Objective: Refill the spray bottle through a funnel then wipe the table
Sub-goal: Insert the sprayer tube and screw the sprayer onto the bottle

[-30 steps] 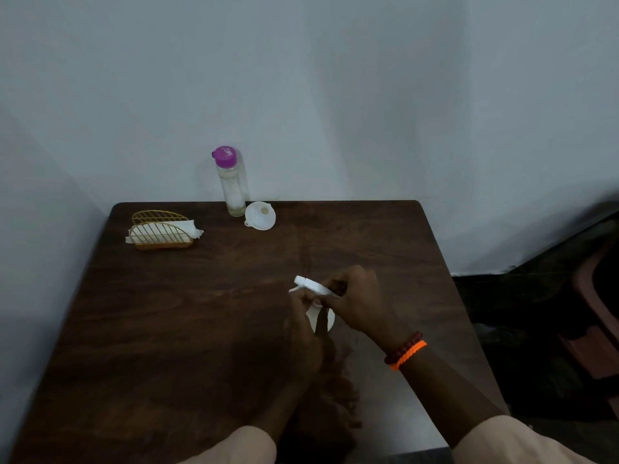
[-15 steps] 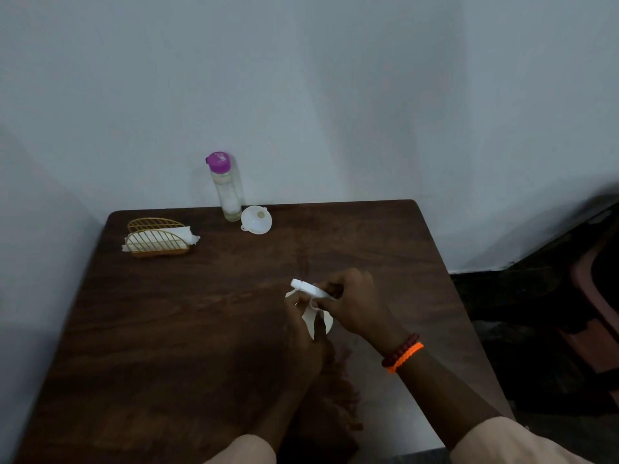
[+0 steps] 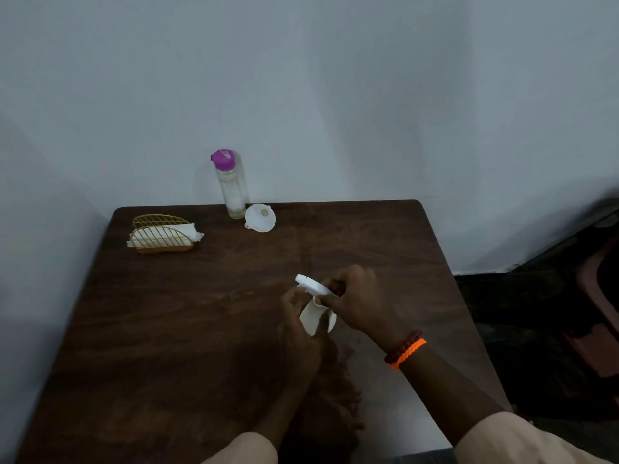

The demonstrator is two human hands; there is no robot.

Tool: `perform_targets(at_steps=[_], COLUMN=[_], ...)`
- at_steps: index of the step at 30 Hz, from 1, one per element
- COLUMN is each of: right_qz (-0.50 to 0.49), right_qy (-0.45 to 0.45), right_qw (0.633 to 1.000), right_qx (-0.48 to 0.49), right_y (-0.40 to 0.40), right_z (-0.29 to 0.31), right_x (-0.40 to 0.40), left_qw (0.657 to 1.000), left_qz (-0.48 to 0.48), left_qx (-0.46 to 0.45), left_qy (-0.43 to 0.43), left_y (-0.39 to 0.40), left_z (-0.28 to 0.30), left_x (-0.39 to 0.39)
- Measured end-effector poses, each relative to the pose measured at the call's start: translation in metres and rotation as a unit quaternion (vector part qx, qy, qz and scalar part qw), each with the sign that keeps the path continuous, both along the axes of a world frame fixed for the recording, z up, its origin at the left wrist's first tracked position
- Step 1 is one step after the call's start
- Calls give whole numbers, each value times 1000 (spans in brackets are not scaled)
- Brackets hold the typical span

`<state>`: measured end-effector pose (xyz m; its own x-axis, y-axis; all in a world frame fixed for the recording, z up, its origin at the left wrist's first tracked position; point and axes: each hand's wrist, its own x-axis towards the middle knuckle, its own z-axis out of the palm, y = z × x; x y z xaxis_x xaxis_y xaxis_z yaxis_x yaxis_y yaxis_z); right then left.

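A small white spray bottle [image 3: 313, 318] stands on the dark wooden table [image 3: 201, 313], right of centre. My left hand [image 3: 294, 326] is wrapped around its body. My right hand [image 3: 356, 301] grips its white trigger head [image 3: 311, 284] from the right. A white funnel [image 3: 260, 218] lies at the table's back edge. Just left of the funnel stands a clear bottle with a purple cap [image 3: 231, 185], holding some liquid.
A gold wire holder with white napkins [image 3: 162, 236] sits at the back left of the table. Walls close in behind and on the left. Beyond the table's right edge is dark floor and a reddish chair [image 3: 599, 313].
Both hands have stayed on the spray bottle, with its head turned slightly. The view has shifted a little, so the table objects sit lower in frame.
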<state>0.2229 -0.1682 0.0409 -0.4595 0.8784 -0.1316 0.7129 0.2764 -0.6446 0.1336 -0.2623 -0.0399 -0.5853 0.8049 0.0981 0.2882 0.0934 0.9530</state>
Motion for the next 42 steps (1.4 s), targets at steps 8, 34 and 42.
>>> perform_targets(at_steps=[8, 34, 42], right_qz=[13, 21, -77], right_qy=[3, 10, 132], right_qw=[1000, 996, 979], right_qx=[1, 85, 132], right_y=[1, -8, -40], right_z=[-1, -19, -36], right_x=[0, 4, 1], left_qw=[999, 987, 970], left_qz=[33, -144, -144], left_qx=[-13, -68, -195], left_qy=[-20, -4, 4], left_y=[9, 25, -3], left_z=[12, -11, -12], left_x=[0, -49, -27])
